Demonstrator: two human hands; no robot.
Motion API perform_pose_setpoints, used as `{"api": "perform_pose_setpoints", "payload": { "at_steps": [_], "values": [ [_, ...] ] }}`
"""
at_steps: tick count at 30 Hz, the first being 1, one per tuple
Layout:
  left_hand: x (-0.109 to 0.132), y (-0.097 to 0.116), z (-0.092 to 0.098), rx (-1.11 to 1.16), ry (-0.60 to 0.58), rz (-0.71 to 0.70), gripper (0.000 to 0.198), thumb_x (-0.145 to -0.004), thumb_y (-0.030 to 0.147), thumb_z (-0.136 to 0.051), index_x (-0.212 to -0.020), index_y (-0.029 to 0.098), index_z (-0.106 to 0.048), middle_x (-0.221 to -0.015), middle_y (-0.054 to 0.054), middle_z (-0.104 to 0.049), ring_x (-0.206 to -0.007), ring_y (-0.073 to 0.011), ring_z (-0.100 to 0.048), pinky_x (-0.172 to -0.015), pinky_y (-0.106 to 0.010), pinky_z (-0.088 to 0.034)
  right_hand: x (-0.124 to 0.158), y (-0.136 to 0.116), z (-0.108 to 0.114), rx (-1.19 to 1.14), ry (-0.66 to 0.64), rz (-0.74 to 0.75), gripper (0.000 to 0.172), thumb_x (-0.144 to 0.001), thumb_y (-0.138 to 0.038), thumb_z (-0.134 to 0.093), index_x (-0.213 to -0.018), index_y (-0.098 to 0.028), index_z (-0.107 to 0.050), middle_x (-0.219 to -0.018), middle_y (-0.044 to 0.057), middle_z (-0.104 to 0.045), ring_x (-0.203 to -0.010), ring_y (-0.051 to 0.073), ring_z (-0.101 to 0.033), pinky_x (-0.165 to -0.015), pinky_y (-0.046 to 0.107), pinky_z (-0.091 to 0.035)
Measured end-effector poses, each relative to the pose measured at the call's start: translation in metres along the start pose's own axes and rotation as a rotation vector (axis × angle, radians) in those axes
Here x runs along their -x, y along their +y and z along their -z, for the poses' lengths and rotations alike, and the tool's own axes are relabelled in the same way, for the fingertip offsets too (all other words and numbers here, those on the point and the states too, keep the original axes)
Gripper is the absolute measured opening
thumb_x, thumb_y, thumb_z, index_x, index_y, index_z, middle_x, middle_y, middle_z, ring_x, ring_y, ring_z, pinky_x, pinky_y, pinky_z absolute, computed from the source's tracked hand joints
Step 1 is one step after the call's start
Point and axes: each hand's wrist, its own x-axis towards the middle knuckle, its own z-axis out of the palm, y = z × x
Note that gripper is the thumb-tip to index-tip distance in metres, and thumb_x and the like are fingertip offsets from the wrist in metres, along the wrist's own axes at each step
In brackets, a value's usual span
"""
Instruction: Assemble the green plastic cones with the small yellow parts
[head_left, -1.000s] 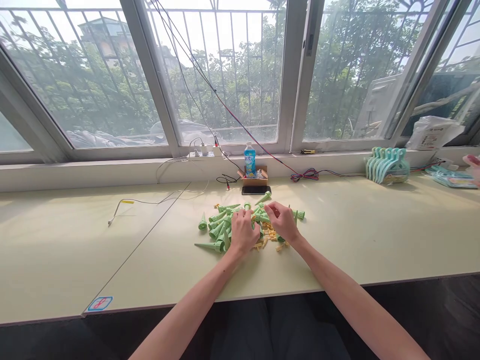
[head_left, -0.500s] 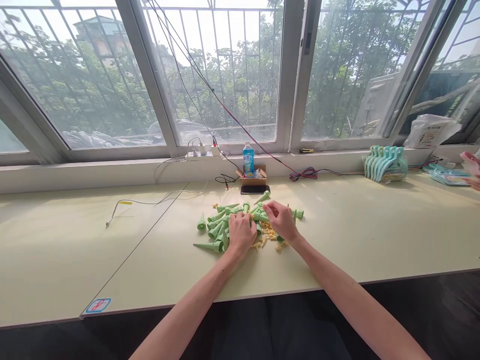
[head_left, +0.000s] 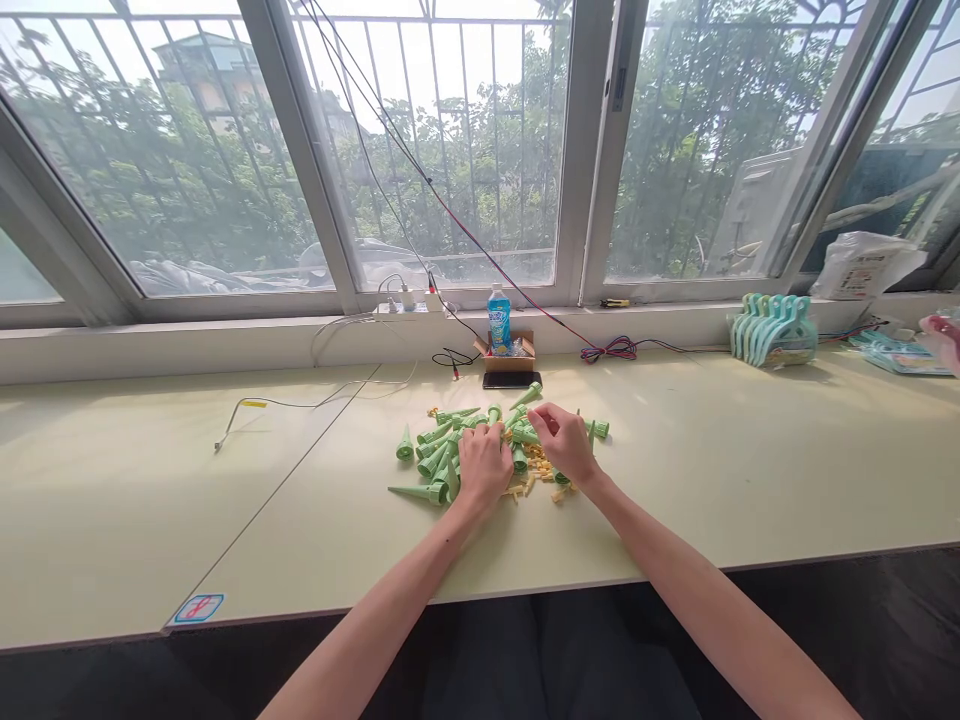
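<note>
Green plastic cone-shaped spikes with ribbed collars lie in a heap on the table, and small yellow plastic pieces are scattered at its right side. My left hand rests over the middle of the heap with its fingers curled down; what they grip is hidden. A short way to the right, my right hand has thumb and fingertips pinched together beside a green spike. Whatever sits in that pinch is too small to make out. One spike stands upright left of the heap.
Behind the heap are a black phone, a small cardboard box and a blue bottle. Coiled cable lies along the back. Mint-green hangers stand at right, near another person's hand. A thin cable crosses the left.
Both of my hands keep nearly the same place and pose over the heap. The whole view has shifted very slightly. At the far right edge, the other person's hand has moved a little.
</note>
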Motion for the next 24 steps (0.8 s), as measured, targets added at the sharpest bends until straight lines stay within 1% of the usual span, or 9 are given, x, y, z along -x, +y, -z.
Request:
{"api": "perform_pose_setpoints", "payload": {
  "at_steps": [5,8,12,17,21,24],
  "values": [
    [-0.001,-0.0008,-0.0009,0.11,0.074,-0.011,0.033,-0.085,0.013,-0.05,-0.116,0.014,-0.059,-0.101,-0.014,-0.061,-0.097,-0.0298,-0.056,-0.086,-0.044,-0.047,-0.0004,-0.0013,0.0005,-0.017,-0.009,-0.008,0.032,-0.094,-0.044,-0.05,-0.077,-0.019,-0.06,-0.058,-0.002,-0.052,-0.051,0.012,-0.043,-0.05,0.024,-0.034],
    [-0.0014,0.0006,-0.0001,0.249,0.133,-0.038,0.036,-0.086,0.011,-0.048,-0.121,0.015,-0.054,-0.106,-0.013,-0.057,-0.101,-0.027,-0.057,-0.087,-0.042,-0.049,-0.0002,-0.0031,0.0011,-0.035,-0.003,-0.011,0.031,-0.093,-0.044,-0.05,-0.079,-0.019,-0.059,-0.058,-0.002,-0.051,-0.05,0.011,-0.042,-0.05,0.024,-0.034],
    [-0.0021,0.0035,0.0012,0.387,0.186,-0.068,0.04,-0.086,0.009,-0.048,-0.125,0.016,-0.051,-0.109,-0.011,-0.053,-0.099,-0.0227,-0.059,-0.086,-0.038,-0.051,0.0001,-0.0056,0.0017,-0.054,0.005,-0.015,0.028,-0.092,-0.044,-0.051,-0.081,-0.019,-0.059,-0.058,-0.003,-0.052,-0.049,0.011,-0.045,-0.05,0.024,-0.035],
    [-0.0035,0.0054,0.0022,0.433,0.212,-0.053,0.038,-0.086,0.012,-0.052,-0.124,0.016,-0.054,-0.104,-0.01,-0.051,-0.096,-0.0218,-0.059,-0.087,-0.037,-0.05,0.0006,-0.0062,0.0017,-0.068,-0.001,-0.004,0.024,-0.091,-0.041,-0.052,-0.085,-0.019,-0.058,-0.064,-0.001,-0.057,-0.05,0.011,-0.047,-0.049,0.024,-0.037],
    [-0.0037,0.0061,0.0039,0.442,0.19,0.0,0.031,-0.086,0.016,-0.054,-0.117,0.014,-0.059,-0.1,-0.009,-0.051,-0.094,-0.022,-0.059,-0.087,-0.037,-0.049,0.0012,-0.0058,0.0018,-0.066,0.014,0.03,0.02,-0.09,-0.036,-0.052,-0.085,-0.019,-0.059,-0.066,-0.001,-0.059,-0.052,0.011,-0.048,-0.051,0.024,-0.039],
    [-0.0036,0.0065,0.005,0.451,0.184,0.04,0.029,-0.085,0.017,-0.055,-0.114,0.015,-0.06,-0.102,-0.01,-0.052,-0.097,-0.0228,-0.059,-0.089,-0.039,-0.048,0.0013,-0.006,0.0019,-0.067,0.009,0.027,0.019,-0.089,-0.035,-0.051,-0.084,-0.018,-0.059,-0.065,0.0,-0.058,-0.053,0.012,-0.05,-0.052,0.024,-0.04]
  ]
}}
